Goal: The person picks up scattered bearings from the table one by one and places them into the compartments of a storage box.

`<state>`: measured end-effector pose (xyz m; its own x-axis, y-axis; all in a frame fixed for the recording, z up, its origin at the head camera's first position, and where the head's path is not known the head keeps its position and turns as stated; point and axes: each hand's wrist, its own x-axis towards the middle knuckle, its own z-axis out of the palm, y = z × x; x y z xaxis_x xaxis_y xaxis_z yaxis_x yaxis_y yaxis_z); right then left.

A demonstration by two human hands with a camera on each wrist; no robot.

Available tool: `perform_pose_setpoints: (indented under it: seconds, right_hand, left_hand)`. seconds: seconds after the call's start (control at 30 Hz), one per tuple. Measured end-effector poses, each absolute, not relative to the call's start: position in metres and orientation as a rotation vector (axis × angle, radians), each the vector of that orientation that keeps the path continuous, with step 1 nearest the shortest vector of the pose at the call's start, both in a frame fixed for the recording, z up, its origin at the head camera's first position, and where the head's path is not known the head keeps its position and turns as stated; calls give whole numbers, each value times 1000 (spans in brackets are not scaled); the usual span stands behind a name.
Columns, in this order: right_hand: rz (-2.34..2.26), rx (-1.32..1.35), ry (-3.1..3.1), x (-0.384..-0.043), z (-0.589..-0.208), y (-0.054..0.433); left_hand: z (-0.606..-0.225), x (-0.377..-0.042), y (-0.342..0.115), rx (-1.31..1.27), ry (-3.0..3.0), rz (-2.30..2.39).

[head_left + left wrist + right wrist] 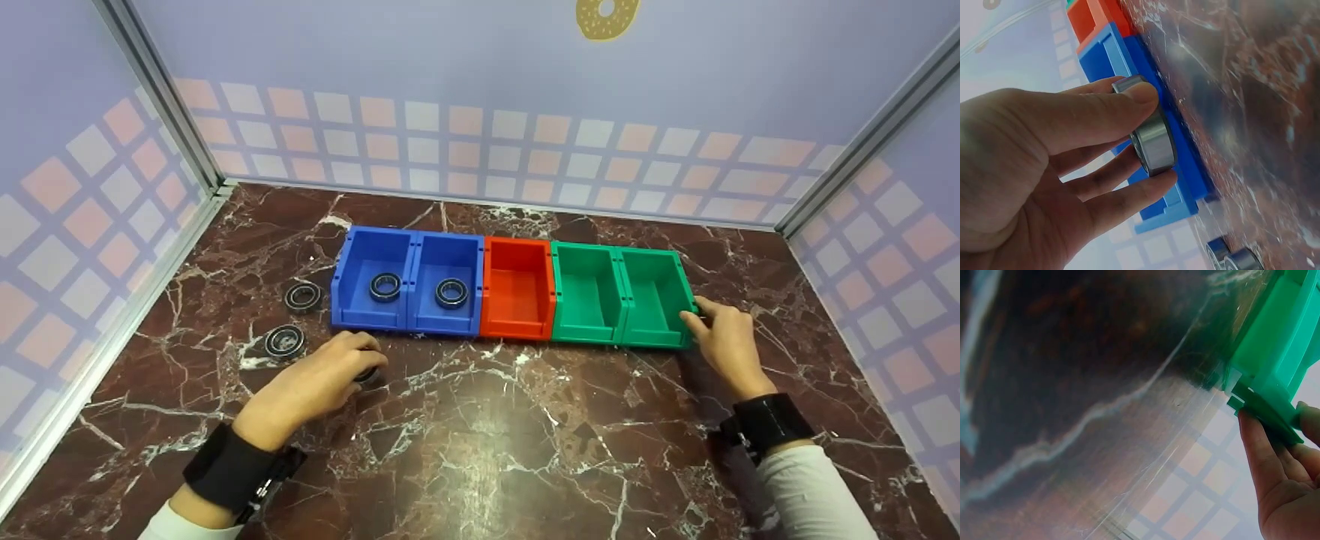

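Note:
My left hand [315, 379] pinches a ball bearing [1154, 140] between thumb and fingers, in front of the leftmost blue bin [367, 319]. In the left wrist view the bearing's smooth steel rim faces the camera. One bearing [385, 287] lies in that blue bin, and another bearing [451, 293] in the second blue bin [444, 322]. Two more, a far bearing [303, 298] and a near bearing [285, 342], lie on the table left of the bins. My right hand [727, 341] grips the side wall of the rightmost green bin [1266, 382], thumb and fingers on either side.
A red bin [517, 322] and another green bin [586, 330] stand between the blue bins and the gripped one, all in one row. The dark marbled tabletop [480, 435] is bounded by panel walls [480, 75] at the back and sides.

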<state>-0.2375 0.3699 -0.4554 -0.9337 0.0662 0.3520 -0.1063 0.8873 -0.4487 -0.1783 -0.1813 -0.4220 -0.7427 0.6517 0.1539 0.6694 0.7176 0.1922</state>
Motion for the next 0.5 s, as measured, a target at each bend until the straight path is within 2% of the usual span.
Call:
perform_pose_setpoints:
  seconds: [0.5]
  right_hand:
    - [663,28,-2683,-238,-457,370]
  left_hand:
    - [-416,-187,-147,-1239,-2795,-405]
